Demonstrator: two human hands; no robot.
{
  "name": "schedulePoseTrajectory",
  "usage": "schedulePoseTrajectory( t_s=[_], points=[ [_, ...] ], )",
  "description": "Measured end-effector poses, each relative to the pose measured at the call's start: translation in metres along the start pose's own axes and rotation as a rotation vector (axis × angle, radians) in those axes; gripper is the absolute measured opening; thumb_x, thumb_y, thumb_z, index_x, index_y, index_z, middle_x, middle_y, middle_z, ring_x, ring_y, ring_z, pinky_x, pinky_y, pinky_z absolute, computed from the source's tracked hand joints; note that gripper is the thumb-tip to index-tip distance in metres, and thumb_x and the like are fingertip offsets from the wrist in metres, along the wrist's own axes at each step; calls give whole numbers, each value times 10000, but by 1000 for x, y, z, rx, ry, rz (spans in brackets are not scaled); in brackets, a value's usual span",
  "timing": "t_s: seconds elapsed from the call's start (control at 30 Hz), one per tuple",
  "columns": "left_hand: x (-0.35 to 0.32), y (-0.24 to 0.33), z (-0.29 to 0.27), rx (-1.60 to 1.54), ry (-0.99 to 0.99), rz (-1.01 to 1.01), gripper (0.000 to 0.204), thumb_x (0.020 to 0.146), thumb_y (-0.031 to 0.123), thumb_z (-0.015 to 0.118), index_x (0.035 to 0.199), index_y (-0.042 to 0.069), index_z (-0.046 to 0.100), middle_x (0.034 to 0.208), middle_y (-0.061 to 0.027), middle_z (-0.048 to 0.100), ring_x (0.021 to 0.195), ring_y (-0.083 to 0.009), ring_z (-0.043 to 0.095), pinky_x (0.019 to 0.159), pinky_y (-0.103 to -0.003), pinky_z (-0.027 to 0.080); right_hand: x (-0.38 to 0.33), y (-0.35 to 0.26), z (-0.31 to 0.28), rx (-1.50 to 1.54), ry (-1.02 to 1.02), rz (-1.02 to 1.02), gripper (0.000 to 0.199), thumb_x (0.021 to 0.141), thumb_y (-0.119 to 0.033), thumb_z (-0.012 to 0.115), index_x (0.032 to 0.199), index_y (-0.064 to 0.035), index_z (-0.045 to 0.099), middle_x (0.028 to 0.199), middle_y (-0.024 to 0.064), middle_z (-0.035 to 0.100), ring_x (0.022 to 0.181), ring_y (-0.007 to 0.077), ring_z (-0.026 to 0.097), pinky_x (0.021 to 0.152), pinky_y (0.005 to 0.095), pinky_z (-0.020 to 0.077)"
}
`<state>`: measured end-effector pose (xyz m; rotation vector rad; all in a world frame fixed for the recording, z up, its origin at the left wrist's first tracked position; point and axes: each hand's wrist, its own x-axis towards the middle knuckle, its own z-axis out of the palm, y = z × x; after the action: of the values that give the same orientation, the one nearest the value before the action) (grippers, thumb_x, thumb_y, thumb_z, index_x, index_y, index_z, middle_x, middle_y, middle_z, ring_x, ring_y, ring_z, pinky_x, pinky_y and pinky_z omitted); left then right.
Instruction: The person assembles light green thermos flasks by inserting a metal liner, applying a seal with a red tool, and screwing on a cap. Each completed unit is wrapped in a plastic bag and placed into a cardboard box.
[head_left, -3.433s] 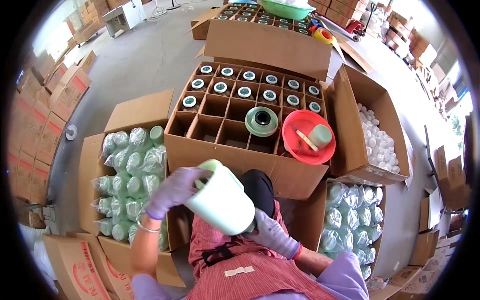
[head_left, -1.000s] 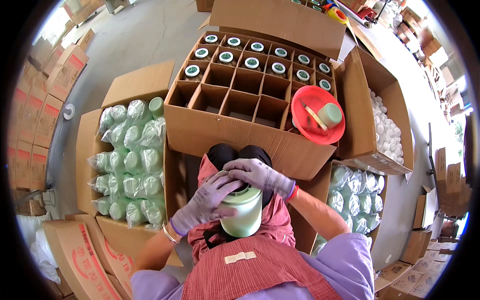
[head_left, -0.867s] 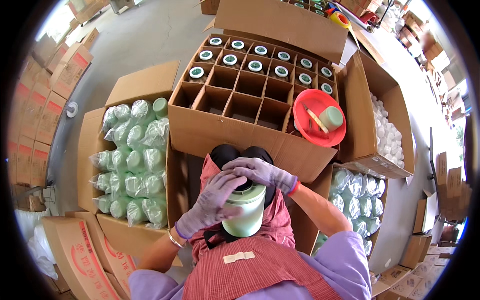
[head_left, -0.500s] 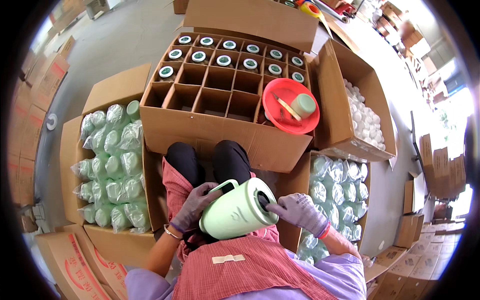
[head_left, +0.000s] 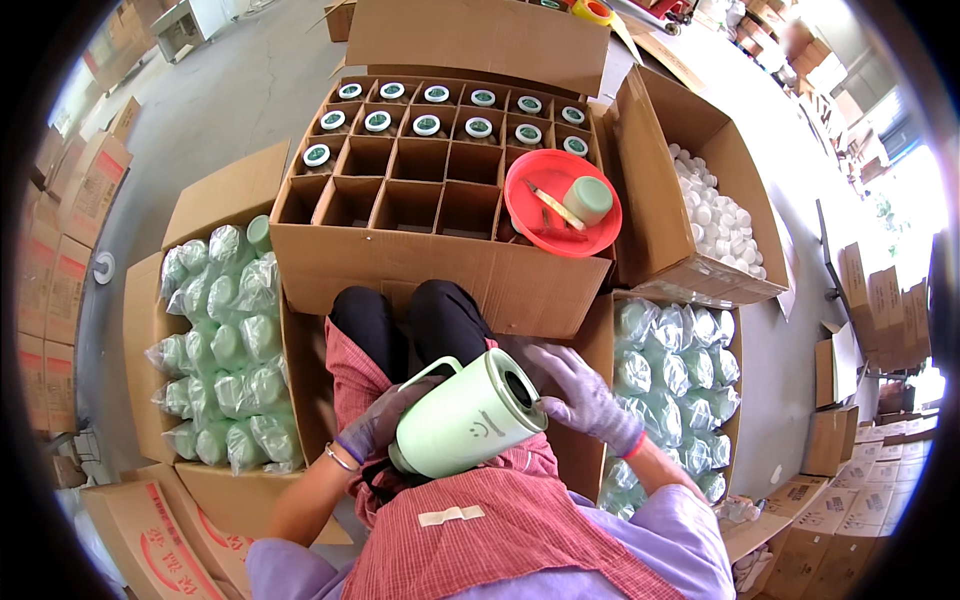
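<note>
So the pale green mug point(head_left: 468, 418) lies tipped on its side over the lap, just below the divided carton point(head_left: 420, 215). The left hand point(head_left: 378, 425) has its grip wrapped under the mug by the handle; the right hand point(head_left: 580, 395) rests loosely curled on the open rim. Looks like the check-it-over step to me. Next move probably calls for standing it upright over an empty cell, left of the red dish point(head_left: 562, 202).

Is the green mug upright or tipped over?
Tipped: the green mug lies sideways between both hands, its open mouth facing right and its handle pointing up-left.
</note>
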<state>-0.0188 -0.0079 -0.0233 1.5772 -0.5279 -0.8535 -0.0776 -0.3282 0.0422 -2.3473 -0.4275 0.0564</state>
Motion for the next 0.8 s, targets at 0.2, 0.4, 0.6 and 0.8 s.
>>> schedulePoseTrajectory(
  t_s=[0.2, 0.4, 0.6, 0.8],
  points=[
    [10, 50, -11, 346, 449, 140, 263, 868, 132, 628, 1113, 59, 691, 1148, -122, 693, 1057, -272, 659, 959, -385, 492, 46, 1, 68, 609, 250, 43, 599, 1022, -423, 408, 1444, 2, 394, 1439, 215, 412, 1341, 354, 404, 1137, 430, 313],
    [13, 104, -37, 172, 568, 167, 277, 967, 198, 561, 1068, -10, 713, 1030, -123, 735, 950, -208, 695, 949, -372, 498, 79, -9, 27, 537, 407, -116, 626, 1060, -427, 304, 1502, 16, 316, 1562, 188, 294, 1450, 309, 290, 1184, 405, 226],
    [24, 139, -24, 919, 610, 637, 206, 906, 182, 593, 993, 47, 722, 1068, -129, 725, 1054, -313, 668, 1032, -440, 451, 100, -10, 37, 1450, 304, 490, 413, 1079, -216, 301, 1468, -91, 359, 1455, 261, 392, 1301, 376, 461, 1094, 463, 367],
    [20, 112, -34, 291, 645, 296, 218, 896, 127, 583, 1021, 5, 713, 1051, -129, 728, 1038, -297, 675, 1019, -407, 457, 95, 0, 29, 231, 470, -272, 447, 1016, -125, 451, 1445, -86, 331, 1445, 224, 420, 1257, 319, 507, 1061, 426, 413]
  ],
)
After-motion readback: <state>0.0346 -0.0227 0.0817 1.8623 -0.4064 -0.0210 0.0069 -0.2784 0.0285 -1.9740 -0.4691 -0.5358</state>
